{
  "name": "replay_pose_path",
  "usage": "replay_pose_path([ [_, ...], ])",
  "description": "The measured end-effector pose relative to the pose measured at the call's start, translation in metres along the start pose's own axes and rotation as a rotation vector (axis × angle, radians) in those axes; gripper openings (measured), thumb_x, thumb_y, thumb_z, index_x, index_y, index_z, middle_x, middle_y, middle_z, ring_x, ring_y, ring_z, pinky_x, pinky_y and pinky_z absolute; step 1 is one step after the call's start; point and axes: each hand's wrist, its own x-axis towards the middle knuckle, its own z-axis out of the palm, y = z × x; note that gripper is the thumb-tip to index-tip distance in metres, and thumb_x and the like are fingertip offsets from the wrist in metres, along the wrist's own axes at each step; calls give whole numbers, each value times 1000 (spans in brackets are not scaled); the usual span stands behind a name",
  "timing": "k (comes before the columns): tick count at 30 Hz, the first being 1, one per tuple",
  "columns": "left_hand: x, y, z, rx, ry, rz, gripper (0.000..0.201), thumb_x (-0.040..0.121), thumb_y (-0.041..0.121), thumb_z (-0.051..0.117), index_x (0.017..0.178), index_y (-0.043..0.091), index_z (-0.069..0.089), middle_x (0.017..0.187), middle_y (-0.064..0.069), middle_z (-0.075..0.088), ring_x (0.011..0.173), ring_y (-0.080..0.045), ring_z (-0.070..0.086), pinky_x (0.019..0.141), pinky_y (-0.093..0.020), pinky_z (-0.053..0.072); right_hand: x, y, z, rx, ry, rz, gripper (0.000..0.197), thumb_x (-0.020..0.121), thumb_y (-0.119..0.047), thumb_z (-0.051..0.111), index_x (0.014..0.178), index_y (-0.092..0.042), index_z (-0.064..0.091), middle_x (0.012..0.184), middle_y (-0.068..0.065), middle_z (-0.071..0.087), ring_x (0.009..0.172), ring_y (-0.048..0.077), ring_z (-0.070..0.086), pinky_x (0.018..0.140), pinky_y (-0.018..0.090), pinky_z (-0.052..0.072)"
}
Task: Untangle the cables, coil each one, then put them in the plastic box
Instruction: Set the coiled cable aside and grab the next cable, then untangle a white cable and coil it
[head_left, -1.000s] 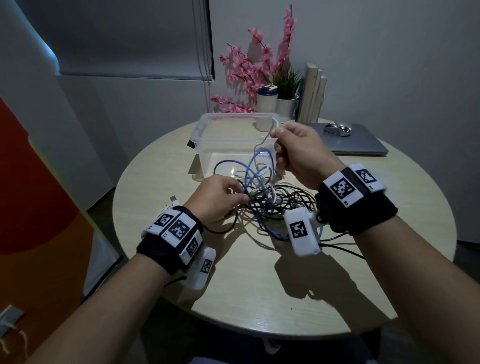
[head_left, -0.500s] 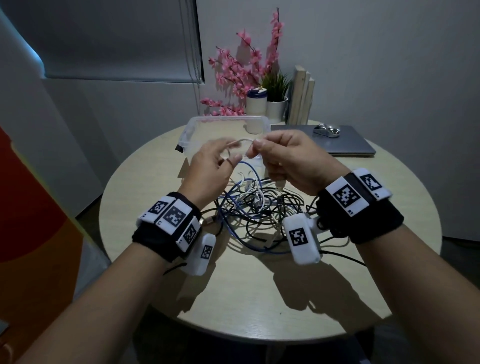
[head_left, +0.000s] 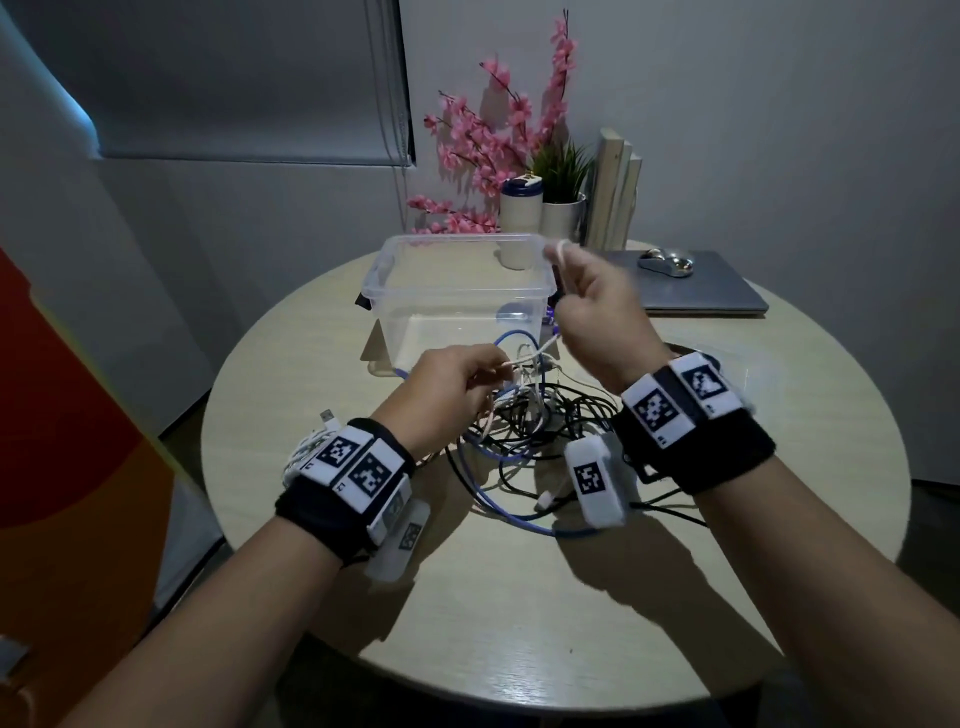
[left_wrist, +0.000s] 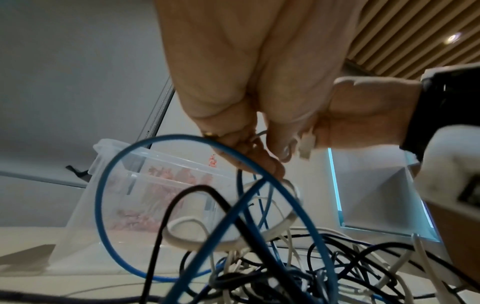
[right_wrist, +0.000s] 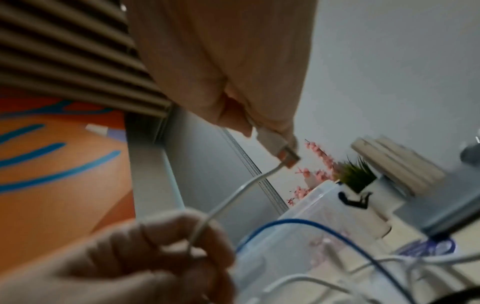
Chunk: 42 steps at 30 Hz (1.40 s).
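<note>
A tangle of black, white and blue cables (head_left: 524, 431) lies on the round table (head_left: 519, 597), in front of the clear plastic box (head_left: 457, 291). My right hand (head_left: 587, 306) is raised over the box's near right corner and pinches the USB plug end (right_wrist: 283, 152) of a thin white cable (right_wrist: 233, 197). That cable runs down to my left hand (head_left: 457, 384), which pinches it just above the pile. A blue cable loop (left_wrist: 161, 185) and a thick white loop (left_wrist: 233, 232) rise in front of the left hand. The box looks empty.
A coiled white cable with a USB plug (head_left: 317, 441) lies by my left wrist. Behind the box stand a tumbler (head_left: 519, 218), a potted plant (head_left: 563, 202), pink flowers (head_left: 498, 135) and books (head_left: 615, 192). A laptop (head_left: 701, 286) with a mouse (head_left: 665, 260) lies back right.
My right hand has risen and moved right, drawing the white cable's end up over the box. My left hand has dropped from beside it to the pile, still holding the cable.
</note>
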Motion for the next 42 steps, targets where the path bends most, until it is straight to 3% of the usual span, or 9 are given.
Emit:
replay_pose_path([
  [3, 2, 0, -8, 31, 171, 79, 18, 88, 0, 58, 94, 14, 67, 87, -1, 65, 81, -15, 61, 74, -24, 49, -1, 7, 5, -286, -182, 64, 57, 86, 10, 33, 139, -9, 43, 133, 9, 54, 122, 19, 52, 103, 33, 44],
  [7, 10, -3, -19, 109, 425, 233, 14, 87, 1, 57, 91, 10, 66, 95, -3, 64, 90, -11, 55, 80, -13, 40, -9, 8, 15, -163, -327, 87, 28, 97, -7, 38, 119, -9, 54, 78, 6, 64, 77, 25, 64, 79, 42, 52],
  [10, 17, -7, -24, 125, 449, 247, 18, 88, 4, 58, 102, 12, 65, 109, -3, 61, 101, -3, 50, 88, -5, 35, -10, 5, 15, -306, -360, -58, 29, 99, -34, 44, 85, -15, 59, 58, -8, 48, 52, 6, 46, 55, 26, 38],
  [13, 19, -12, -22, 99, 363, 131, 27, 91, 10, 57, 118, 16, 59, 117, -1, 59, 107, -7, 54, 97, -26, 45, -10, 8, 13, -334, -356, -32, 37, 99, -34, 44, 79, -10, 64, 39, -11, 40, 37, 1, 36, 44, 19, 27],
  [21, 8, -20, -2, -131, 37, -51, 16, 92, 15, 60, 105, 23, 61, 103, 3, 65, 101, -15, 62, 90, -25, 48, -5, -4, -1, 513, -191, 120, 37, 104, -22, 30, 75, -10, 51, 49, -1, 41, 42, 11, 31, 46, 26, 23],
  [28, 20, -2, 2, -249, 274, -29, 29, 91, 24, 62, 118, 23, 52, 109, 8, 56, 92, -3, 56, 76, -11, 43, -5, -17, -17, 617, -325, 153, 41, 100, -22, 32, 64, -9, 47, 44, 0, 33, 45, 15, 24, 52, 31, 14],
  [34, 27, 16, 9, -365, 63, 25, 15, 97, 17, 53, 88, 18, 65, 80, 8, 64, 71, -3, 58, 70, -21, 46, -8, -19, -29, 724, -251, 166, 38, 100, -24, 29, 68, -13, 47, 48, -1, 36, 43, 12, 24, 54, 31, 11],
  [39, 29, 17, 28, -317, -66, -34, 12, 96, 14, 53, 92, 14, 64, 75, 9, 62, 66, -4, 62, 61, -16, 47, -8, -23, -40, 808, -75, 137, 34, 103, -25, 29, 78, -13, 49, 71, 7, 63, 60, 16, 56, 52, 23, 40],
  [42, 32, 21, 36, -246, -143, -5, 12, 96, 13, 52, 92, 15, 64, 86, -1, 69, 70, -9, 64, 65, -19, 47, -6, -21, -43, 858, -7, 104, 32, 103, -23, 29, 85, -9, 52, 106, 19, 67, 96, 27, 68, 73, 35, 56],
])
